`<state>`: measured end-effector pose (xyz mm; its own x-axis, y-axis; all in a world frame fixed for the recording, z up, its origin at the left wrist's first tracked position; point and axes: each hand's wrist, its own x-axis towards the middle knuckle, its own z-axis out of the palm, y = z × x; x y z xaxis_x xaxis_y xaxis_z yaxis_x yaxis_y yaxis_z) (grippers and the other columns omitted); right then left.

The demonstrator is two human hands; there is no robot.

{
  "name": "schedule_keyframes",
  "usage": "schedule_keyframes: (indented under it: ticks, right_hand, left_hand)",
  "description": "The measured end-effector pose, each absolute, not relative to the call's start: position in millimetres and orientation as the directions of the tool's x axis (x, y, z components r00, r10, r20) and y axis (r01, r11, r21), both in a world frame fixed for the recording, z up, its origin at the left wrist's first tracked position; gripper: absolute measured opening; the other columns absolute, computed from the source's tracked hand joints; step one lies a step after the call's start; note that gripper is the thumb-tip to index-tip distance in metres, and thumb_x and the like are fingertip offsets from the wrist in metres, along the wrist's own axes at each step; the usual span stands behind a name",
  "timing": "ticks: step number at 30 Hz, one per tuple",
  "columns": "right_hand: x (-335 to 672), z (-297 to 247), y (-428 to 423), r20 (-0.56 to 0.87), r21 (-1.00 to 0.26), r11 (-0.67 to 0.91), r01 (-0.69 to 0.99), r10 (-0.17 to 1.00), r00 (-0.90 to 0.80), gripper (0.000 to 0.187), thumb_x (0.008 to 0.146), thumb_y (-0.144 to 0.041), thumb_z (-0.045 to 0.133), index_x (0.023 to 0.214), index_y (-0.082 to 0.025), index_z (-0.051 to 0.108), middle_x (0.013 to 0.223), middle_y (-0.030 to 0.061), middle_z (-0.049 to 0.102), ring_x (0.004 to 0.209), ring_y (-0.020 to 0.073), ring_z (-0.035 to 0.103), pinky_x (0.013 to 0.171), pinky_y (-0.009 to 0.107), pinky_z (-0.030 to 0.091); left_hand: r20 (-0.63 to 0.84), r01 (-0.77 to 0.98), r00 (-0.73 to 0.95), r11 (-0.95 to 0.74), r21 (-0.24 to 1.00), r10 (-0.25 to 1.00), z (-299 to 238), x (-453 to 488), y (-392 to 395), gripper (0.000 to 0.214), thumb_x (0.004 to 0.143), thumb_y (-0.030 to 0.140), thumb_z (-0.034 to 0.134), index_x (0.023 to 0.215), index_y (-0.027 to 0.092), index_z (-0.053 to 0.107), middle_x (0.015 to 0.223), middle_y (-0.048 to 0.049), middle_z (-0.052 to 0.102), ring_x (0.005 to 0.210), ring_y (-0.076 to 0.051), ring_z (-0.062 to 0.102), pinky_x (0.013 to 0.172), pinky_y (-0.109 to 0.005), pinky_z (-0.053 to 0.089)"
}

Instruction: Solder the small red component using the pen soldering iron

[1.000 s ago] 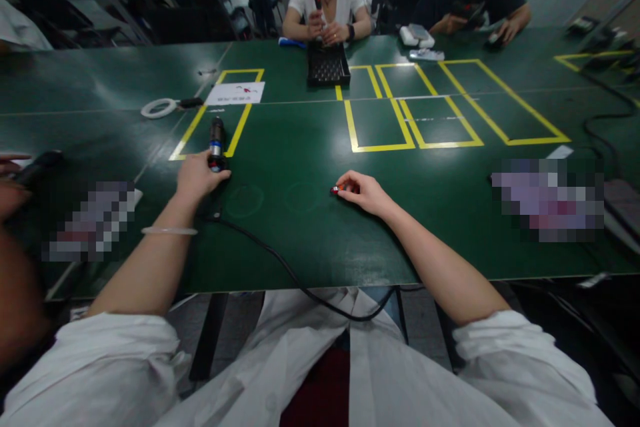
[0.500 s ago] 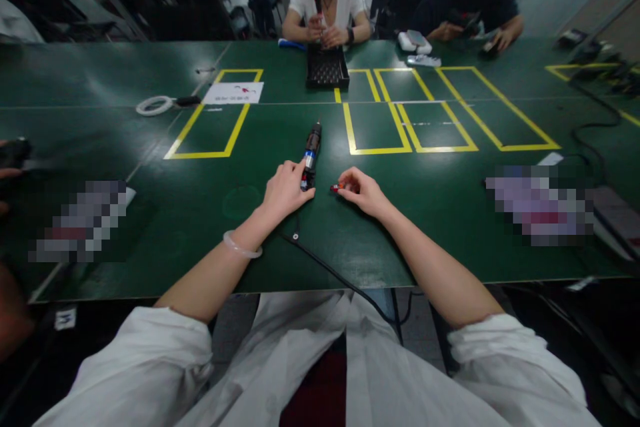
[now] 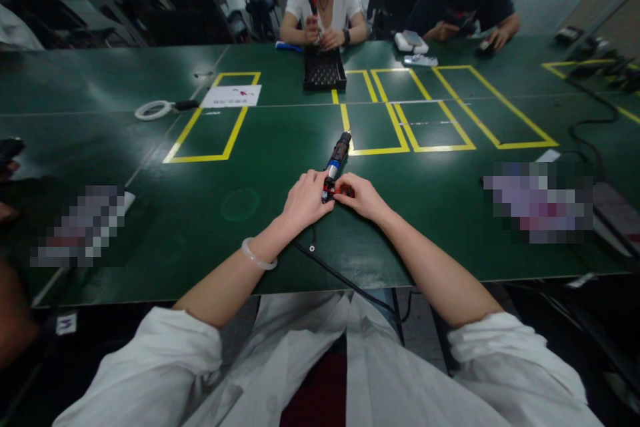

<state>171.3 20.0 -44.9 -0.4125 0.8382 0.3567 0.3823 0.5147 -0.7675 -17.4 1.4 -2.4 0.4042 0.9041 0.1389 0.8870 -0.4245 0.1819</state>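
My left hand [image 3: 309, 197] is closed around the rear part of an electric screwdriver [image 3: 339, 155], dark with a blue and silver band. Its tip points away from me, toward the far side of the table. Against the tool's rear end, my right hand [image 3: 361, 195] pinches a small red part [image 3: 345, 191], mostly covered by the fingers. Whether that part is joined to the tool I cannot tell. A black cable [image 3: 340, 275] runs from below my left hand over the table's front edge, with a small ring-shaped end [image 3: 312, 249] beside it.
Yellow tape outlines [image 3: 380, 151] mark the green table [image 3: 280, 260]. A white paper [image 3: 233, 96] and a coiled white cable [image 3: 153, 110] lie at the far left. Opposite, a person [image 3: 325, 7] works over a black tray [image 3: 325, 82]. Blurred-out items flank me on both sides.
My left hand has moved right with the screwdriver, which now tilts further right. The red part in my right hand has come up against the tool's rear end.
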Motion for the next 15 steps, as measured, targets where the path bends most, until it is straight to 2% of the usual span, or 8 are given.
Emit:
schedule_keyframes:
  ticks: [8,15]
  right_hand:
    - [175.4,-45.0,22.0,0.366,-0.763,0.532,0.366,0.823,-0.433,0.004,0.086,-0.02,0.065,0.09,-0.018,0.066,0.09,0.002,0.056,0.071,0.0126,0.053,0.07,0.027,0.045]
    - [172.3,-45.3,21.5,0.371,-0.756,0.527,0.389,0.834,-0.409,0.002,0.086,-0.018,0.067,0.088,-0.019,0.068,0.086,0.0017,0.057,0.069,0.0128,0.053,0.069,0.027,0.044]
  left_hand:
    - [0.134,0.89,0.407,-0.425,0.167,0.904,-4.0,-18.5,0.7,0.063,0.087,0.037,0.062,0.143,0.017,0.043,0.123,-0.0129,0.055,0.109,-0.028,0.054,0.09,-0.039,0.05]
    - [0.115,0.907,0.36,-0.376,0.19,0.926,-1.3,-13.1,-6.6,0.064,0.09,0.038,0.06,0.148,0.019,0.039,0.133,-0.0136,0.051,0.116,-0.028,0.053,0.086,-0.037,0.053]
